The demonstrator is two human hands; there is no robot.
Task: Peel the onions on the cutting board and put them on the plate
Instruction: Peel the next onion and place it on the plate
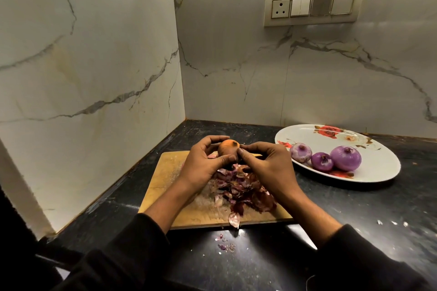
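Note:
An unpeeled onion [227, 147] with orange-brown skin is held above the wooden cutting board [165, 172]. My left hand [203, 163] grips it from the left, fingers curled over its top. My right hand [267, 163] pinches the onion's right side with thumb and fingertips. A heap of purple and brown onion skins [243, 190] lies on the board under my hands. To the right, a white oval plate [378, 163] with a red flower print holds three peeled purple onions [345, 158].
The black counter [354, 208] sits in a corner of marble walls at the left and back. Skin scraps [224, 243] lie in front of the board. A switch panel [313, 7] is on the back wall.

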